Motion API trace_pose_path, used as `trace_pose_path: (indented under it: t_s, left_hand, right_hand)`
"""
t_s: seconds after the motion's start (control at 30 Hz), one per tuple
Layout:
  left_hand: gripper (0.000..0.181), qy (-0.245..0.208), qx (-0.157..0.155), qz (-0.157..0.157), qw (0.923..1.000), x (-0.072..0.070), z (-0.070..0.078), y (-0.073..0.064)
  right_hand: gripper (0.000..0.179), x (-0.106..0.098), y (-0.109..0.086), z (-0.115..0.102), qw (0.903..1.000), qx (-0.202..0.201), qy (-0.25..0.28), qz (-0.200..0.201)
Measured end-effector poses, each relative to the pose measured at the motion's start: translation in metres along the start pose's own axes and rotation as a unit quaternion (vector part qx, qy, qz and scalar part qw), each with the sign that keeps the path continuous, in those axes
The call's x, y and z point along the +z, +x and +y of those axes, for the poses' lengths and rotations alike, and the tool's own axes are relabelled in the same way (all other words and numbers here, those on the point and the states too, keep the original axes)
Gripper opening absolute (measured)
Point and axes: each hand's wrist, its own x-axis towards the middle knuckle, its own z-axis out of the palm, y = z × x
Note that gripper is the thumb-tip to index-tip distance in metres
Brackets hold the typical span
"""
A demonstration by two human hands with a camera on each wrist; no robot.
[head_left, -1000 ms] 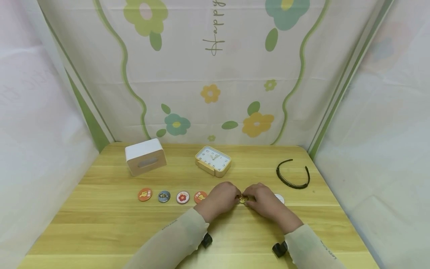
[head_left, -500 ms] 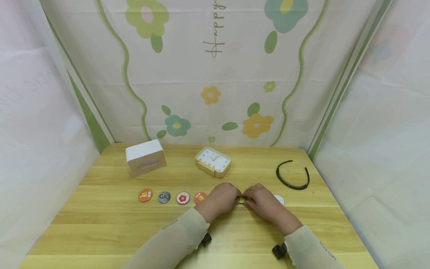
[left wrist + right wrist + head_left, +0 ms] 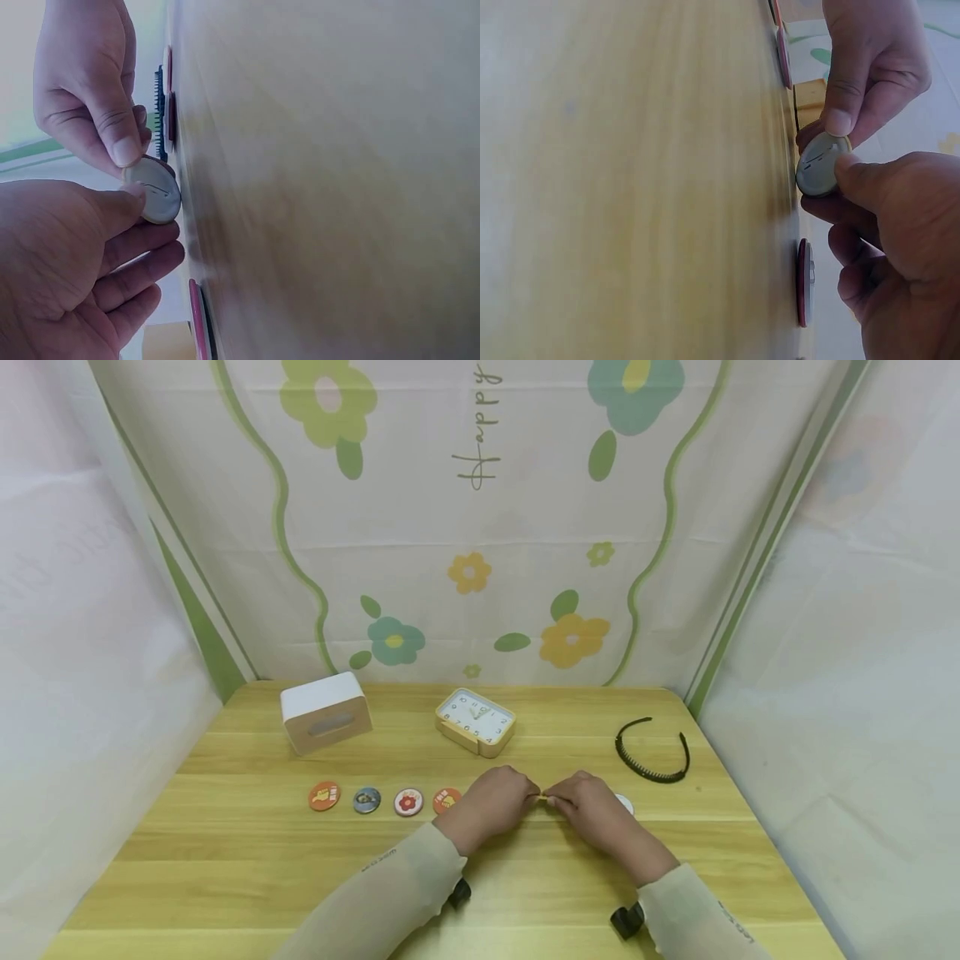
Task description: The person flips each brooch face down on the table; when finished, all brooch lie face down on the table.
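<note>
Both hands pinch one round pin badge (image 3: 162,202) by its rim, the left hand (image 3: 491,803) from one side and the right hand (image 3: 596,814) from the other. The badge's pale metal back (image 3: 816,171), with its pin, faces the wrist cameras. From the head view just a thin yellow edge shows between the fingertips. It is tilted up, its lower rim right at the tabletop. Left of the hands lie an orange badge (image 3: 446,800), partly covered by the left hand, and a white one with a red flower (image 3: 408,802). A white badge (image 3: 626,803) peeks out beyond the right hand.
Farther left on the wooden table (image 3: 247,860) are a blue badge (image 3: 367,800) and another orange badge (image 3: 324,796). Along the back stand a white-and-wood box (image 3: 326,712) and a clock (image 3: 476,721). A black headband (image 3: 651,764) lies at the back right.
The held badge has tipped: its yellow face showed a second ago, and now it appears edge-on in the head view. Both hands stay in nearly the same place.
</note>
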Motion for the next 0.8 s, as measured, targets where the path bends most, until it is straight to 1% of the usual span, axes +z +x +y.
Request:
trace_pose_path:
  t_s: [0.2,0.3,0.37,0.47,0.57,0.8]
  left_hand:
    - [0.024,-0.016,-0.019,0.01,0.9996,0.0,0.002,0.002]
    - [0.024,-0.033,-0.031,0.016,0.9988,0.0,0.002,0.003]
    - [0.024,-0.047,-0.039,0.018,0.998,0.001,0.002,0.004]
    - [0.023,-0.065,-0.051,0.019,0.9964,0.003,0.001,0.005]
    - [0.022,-0.072,-0.06,0.019,0.9954,0.005,-0.001,0.007]
    - [0.022,-0.089,-0.066,0.017,0.9937,0.007,-0.003,0.011]
  right_hand:
    - [0.021,-0.002,-0.001,-0.001,0.9994,0.019,0.013,0.025]
    - [0.022,-0.003,-0.002,-0.002,0.9982,0.028,0.035,0.04]
    - [0.026,-0.003,-0.002,-0.002,0.9973,0.031,0.05,0.044]
    - [0.03,-0.002,-0.002,-0.003,0.9961,0.034,0.071,0.039]
    - [0.034,0.0,0.0,-0.002,0.9967,0.032,0.068,0.03]
    - [0.03,0.002,0.003,-0.004,0.999,0.013,0.034,0.025]
